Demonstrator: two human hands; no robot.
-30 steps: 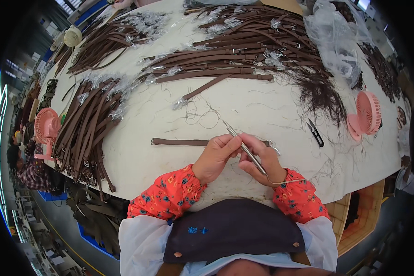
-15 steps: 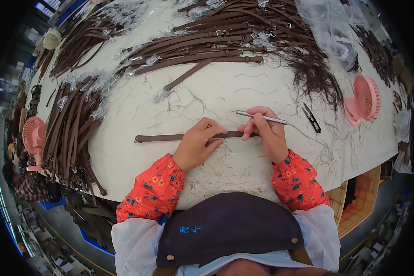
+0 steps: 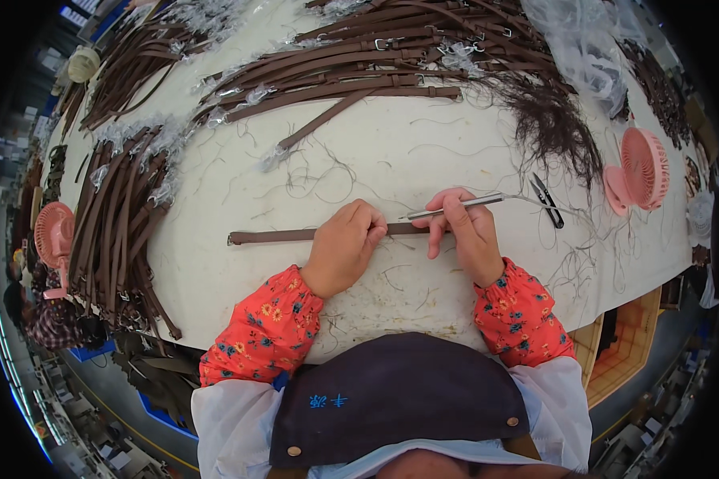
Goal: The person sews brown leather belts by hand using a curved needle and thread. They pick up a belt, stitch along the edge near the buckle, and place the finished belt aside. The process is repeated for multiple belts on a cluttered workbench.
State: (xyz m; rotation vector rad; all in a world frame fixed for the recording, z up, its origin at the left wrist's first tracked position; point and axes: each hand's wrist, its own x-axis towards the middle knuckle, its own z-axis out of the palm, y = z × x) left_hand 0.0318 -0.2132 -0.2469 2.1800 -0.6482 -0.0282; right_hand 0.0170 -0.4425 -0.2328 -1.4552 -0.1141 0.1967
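Observation:
A brown belt strap [image 3: 273, 236] lies crosswise on the white table in front of me. My left hand [image 3: 345, 246] is closed on its middle, fingers curled and thumb pressed in. In my right hand [image 3: 467, 231] is a slim metal pen-shaped tool with a thin cord [image 3: 459, 205], held between thumb and fingers. Its fine tip points left, just above the strap and close to my left knuckles. The lower fingers of my right hand are near the strap's right part; whether they touch it I cannot tell.
Brown straps [image 3: 311, 76] with plastic wrap lie along the back, and another pile [image 3: 124, 223] at left. Black thread snips [image 3: 547, 201], a dark thread tangle [image 3: 558, 132] and a pink fan [image 3: 644, 168] are at right. A second pink fan [image 3: 53, 234] stands left. Loose threads litter the tabletop.
My left fingers have closed in tighter on the strap. The tool's tip has come down toward the strap and my left hand. The strap has slid slightly left.

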